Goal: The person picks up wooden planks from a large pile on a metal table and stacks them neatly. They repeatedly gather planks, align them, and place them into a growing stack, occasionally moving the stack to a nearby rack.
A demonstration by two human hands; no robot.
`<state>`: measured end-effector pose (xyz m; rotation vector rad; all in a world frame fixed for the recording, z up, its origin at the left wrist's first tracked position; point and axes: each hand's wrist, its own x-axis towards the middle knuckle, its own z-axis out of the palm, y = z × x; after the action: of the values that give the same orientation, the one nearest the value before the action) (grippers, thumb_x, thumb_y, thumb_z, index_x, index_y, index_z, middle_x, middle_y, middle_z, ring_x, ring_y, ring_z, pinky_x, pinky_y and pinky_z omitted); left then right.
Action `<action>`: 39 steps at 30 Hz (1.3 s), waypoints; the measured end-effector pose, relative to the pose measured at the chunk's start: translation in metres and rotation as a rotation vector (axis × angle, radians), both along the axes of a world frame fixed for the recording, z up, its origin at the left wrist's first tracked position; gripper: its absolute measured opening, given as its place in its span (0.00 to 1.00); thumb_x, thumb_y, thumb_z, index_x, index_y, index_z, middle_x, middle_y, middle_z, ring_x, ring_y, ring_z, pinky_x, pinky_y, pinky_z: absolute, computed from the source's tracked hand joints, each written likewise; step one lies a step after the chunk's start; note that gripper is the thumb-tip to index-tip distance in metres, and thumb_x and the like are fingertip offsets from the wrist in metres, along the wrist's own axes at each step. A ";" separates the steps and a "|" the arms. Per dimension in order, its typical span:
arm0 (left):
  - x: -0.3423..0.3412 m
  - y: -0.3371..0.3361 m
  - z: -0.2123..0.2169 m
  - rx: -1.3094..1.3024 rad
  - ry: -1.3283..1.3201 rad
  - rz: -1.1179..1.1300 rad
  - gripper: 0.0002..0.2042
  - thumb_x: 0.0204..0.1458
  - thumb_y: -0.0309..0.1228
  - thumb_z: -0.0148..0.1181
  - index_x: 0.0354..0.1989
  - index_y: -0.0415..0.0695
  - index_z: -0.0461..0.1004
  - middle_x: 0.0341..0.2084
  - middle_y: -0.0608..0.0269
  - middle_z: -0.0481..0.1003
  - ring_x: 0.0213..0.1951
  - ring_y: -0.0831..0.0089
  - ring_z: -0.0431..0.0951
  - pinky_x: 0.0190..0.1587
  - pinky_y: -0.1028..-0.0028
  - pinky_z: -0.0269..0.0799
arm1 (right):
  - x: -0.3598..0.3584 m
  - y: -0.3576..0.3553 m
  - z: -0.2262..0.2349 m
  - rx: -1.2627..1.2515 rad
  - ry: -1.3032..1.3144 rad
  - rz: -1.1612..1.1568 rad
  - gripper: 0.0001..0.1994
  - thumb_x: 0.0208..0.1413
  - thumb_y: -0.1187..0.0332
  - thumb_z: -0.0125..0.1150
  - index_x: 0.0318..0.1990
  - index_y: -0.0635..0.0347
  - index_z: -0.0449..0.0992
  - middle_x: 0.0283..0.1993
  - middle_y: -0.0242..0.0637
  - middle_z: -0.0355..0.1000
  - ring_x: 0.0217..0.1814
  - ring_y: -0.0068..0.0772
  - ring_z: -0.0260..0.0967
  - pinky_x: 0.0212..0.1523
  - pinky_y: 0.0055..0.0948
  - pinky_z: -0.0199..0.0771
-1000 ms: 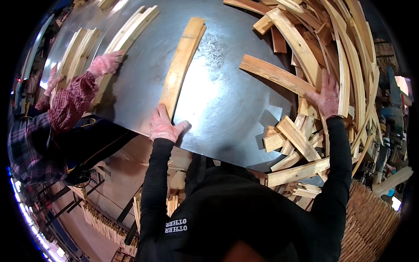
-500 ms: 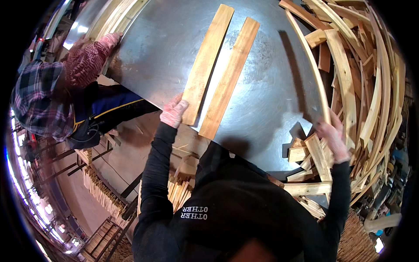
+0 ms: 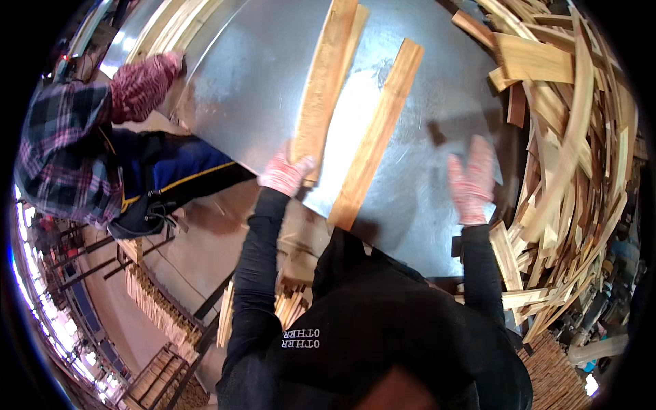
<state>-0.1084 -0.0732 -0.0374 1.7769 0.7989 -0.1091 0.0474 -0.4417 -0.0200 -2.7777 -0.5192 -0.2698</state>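
Two long wooden planks lie side by side on a shiny metal table (image 3: 246,102). My left hand (image 3: 283,174), in a pink-and-white glove, grips the near end of the left plank (image 3: 326,82) at the table's edge. The right plank (image 3: 376,137) lies beside it, its near end sticking over the edge, untouched. My right hand (image 3: 471,179), gloved the same way, hovers open and blurred above the table, close to the heap of wood scraps (image 3: 581,137).
A co-worker in a plaid shirt (image 3: 61,150) leans in at the left, a gloved hand (image 3: 147,82) on the table's edge near more planks (image 3: 167,27). Stacked wood strips (image 3: 154,301) lie on the floor below. Loose boards fill the right side.
My right hand has left the scrap pile and come over the table, fingers spread. The two planks have slid nearer to me, my left hand still on the left one.
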 end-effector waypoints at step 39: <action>0.074 -0.204 -0.047 -0.701 -0.152 -0.044 0.21 0.56 0.33 0.62 0.55 0.36 0.68 0.39 0.61 0.76 0.39 0.74 0.75 0.46 0.72 0.72 | 0.039 0.029 -0.023 0.306 0.760 -0.212 0.36 0.54 0.41 0.55 0.54 0.70 0.70 0.51 0.61 0.73 0.56 0.54 0.70 0.56 0.41 0.68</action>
<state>-0.0348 -0.2769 -0.0848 1.1211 0.5210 -0.2475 0.0862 -0.4127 -0.0431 -2.3783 0.0108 0.5959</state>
